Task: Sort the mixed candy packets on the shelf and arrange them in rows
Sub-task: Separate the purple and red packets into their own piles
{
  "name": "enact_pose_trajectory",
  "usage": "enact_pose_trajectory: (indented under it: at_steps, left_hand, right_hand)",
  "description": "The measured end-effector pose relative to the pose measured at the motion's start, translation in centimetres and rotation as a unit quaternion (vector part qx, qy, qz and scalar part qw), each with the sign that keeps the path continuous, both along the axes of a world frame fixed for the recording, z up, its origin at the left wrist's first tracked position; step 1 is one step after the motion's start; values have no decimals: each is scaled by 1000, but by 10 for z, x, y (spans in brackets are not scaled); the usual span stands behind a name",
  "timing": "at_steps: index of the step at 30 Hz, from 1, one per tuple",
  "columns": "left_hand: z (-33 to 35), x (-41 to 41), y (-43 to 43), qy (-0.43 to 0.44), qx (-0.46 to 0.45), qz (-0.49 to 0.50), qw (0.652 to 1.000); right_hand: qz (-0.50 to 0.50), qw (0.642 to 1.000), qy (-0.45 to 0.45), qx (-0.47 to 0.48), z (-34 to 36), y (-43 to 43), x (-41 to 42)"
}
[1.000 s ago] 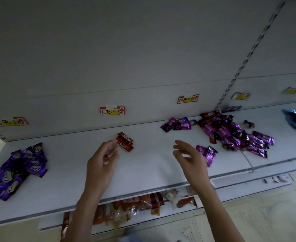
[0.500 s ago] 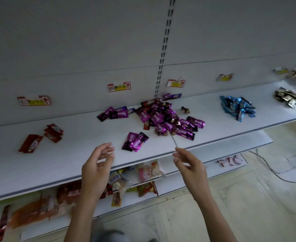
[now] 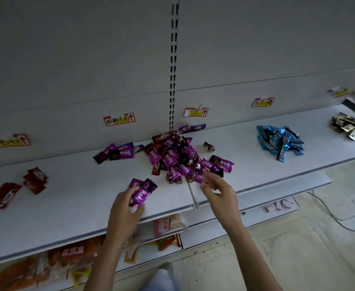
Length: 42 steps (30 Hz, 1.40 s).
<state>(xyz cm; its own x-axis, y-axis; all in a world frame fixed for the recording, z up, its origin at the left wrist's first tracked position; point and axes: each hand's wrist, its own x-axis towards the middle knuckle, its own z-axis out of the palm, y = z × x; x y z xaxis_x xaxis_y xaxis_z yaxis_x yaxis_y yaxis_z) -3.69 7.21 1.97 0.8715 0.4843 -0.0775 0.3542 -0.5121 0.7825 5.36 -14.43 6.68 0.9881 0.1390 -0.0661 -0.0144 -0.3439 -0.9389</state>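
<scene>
The step in hand is picking purple ones out of the mixed heap in the middle of the shelf.

Far left of the heap lie the red packets: one alone and a small stack of about three beside it. Just left of the heap is a short row of about four purple ones, against the back wall.

In front of the heap and slightly left, the left hand grasps two purple packets by their near ends, low over the shelf. The right hand has its fingers curled at the heap's near edge, on a purple wrapper. Whether it has pinched it I cannot tell.

Just right of the heap sits one twisted sweet. Well right is a blue pile, and farthest right a gold pile. The heap and both piles are too tangled to count.

Next, I judge, the right hand must lift one wrapper without dragging its neighbours. Both hands' packets then go to the row.
</scene>
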Motion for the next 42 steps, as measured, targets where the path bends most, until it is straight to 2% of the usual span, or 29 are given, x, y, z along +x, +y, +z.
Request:
enact_pose_trajectory:
  at_steps: [4, 7, 10, 12, 16, 23, 28, 34, 38, 42]
  left_hand:
    - [-23, 20, 1, 31, 51, -27, 998]
    - [-30, 32, 0, 45, 69, -2, 997]
    - [-31, 46, -7, 21, 73, 31, 997]
    - [-30, 56, -12, -7, 43, 62, 997]
    - [-24, 79, -16, -64, 8, 110, 992]
    - [-14, 117, -11, -94, 43, 122, 987]
    - [-9, 136, -17, -110, -5, 90, 990]
    - [-9, 138, -13, -118, -47, 117, 985]
    - [-13, 129, -7, -115, -42, 135, 983]
    - [-17, 124, -4, -119, -43, 151, 980]
  right_hand:
    - [23, 1000, -10, -16, -2, 1, 36]
    - [53, 998, -20, -36, -11, 1, 67]
    - [57, 997, -23, -38, -19, -2, 103]
    - [54, 998, -13, -33, -26, -5, 128]
    - [37, 999, 38, -10, -41, -5, 179]
    - [37, 989, 115, 86, -50, 16, 225]
    - [31, 947, 224, 226, -53, 25, 243]
    - [7, 891, 282, 356, -49, 34, 254]
    - [-29, 885, 294, 361, -54, 41, 264]
    - [-3, 909, 286, 304, -57, 47, 266]
